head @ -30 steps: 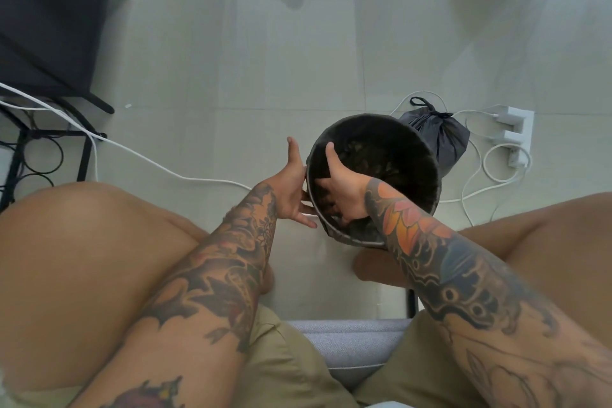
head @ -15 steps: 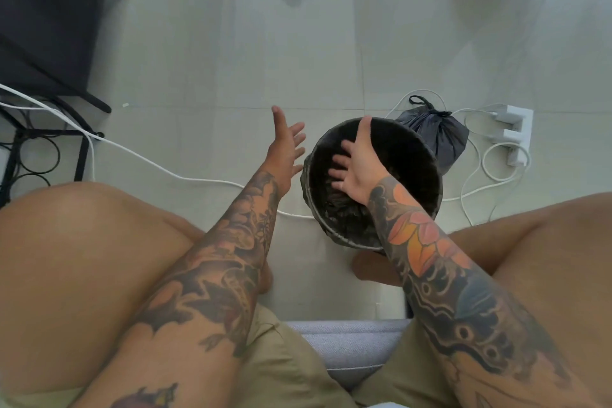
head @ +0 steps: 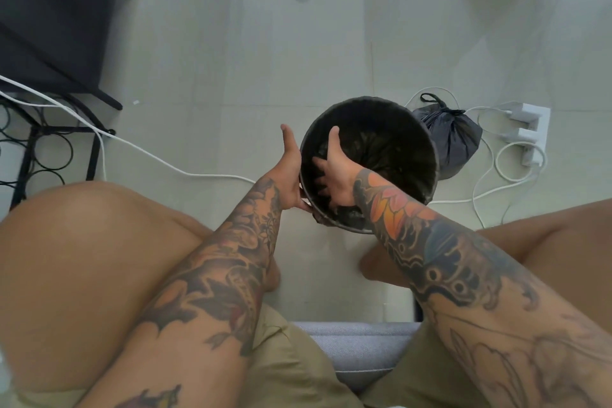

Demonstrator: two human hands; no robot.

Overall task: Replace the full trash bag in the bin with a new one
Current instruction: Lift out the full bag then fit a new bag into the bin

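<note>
The round bin (head: 397,129) stands on the pale tiled floor (head: 265,60) just beyond the seated person's knees, its inside lined with a dark trash bag (head: 381,149). The right hand (head: 334,172) is down inside the bin at its near-left side, fingers spread wide and pressed flat against the liner — not closed on anything. The left hand (head: 289,172) rests on the outside of the bin's left wall, thumb pointing away, palm against the rim; its other fingers are tucked under by the near edge, and I cannot tell whether they pinch the liner. Just to the right of the bin, touching it, sits the tied full bag (head: 453,139), knot on top. Farther right, a white power strip (head: 530,122) lies on the floor, with white cables (head: 496,172) looping near it.
</note>
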